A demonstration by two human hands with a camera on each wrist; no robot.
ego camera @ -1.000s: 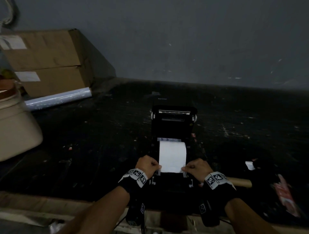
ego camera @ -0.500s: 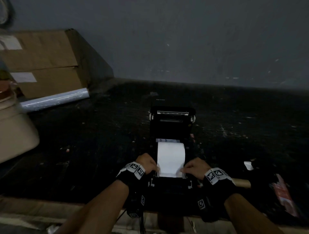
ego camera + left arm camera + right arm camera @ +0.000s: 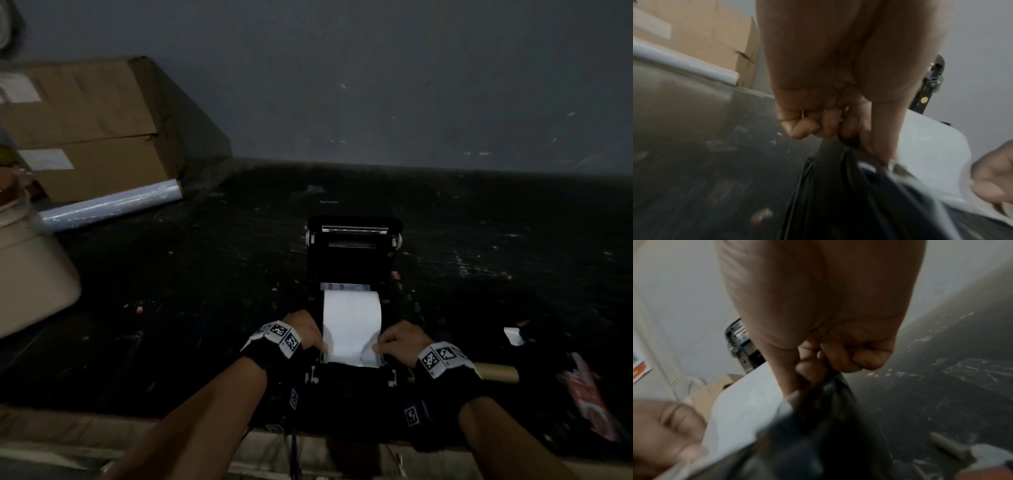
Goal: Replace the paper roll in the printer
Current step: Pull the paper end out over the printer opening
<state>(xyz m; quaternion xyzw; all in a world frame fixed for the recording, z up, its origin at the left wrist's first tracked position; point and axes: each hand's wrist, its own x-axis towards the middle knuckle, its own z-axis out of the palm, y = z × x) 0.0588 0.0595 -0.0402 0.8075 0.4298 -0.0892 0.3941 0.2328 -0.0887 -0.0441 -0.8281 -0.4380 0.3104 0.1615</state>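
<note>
A black printer sits open on a dark, littered bench, its lid tilted up at the far side and a white paper roll lying in the bay beneath it. A sheet of paper runs from the roll toward the printer's near edge. The left hand is at the sheet's left edge, fingers curled, thumb extended onto the paper's corner; the wrist view shows the curled fingers against the printer's black side wall. The right hand mirrors it at the sheet's right edge, thumb and fingers pinching the paper where it meets the printer's frame, as the right wrist view also shows. Both wrists carry black bands with checkered marker tags.

Just right of the printer, behind the right wrist, lies a bare brown cardboard core. Further right of the printer are a small white scrap and a red printed wrapper. Far left of the printer stand stacked cardboard boxes against the wall, with a roll of clear film lying at their foot and a cream-coloured container nearer the bench's edge.
</note>
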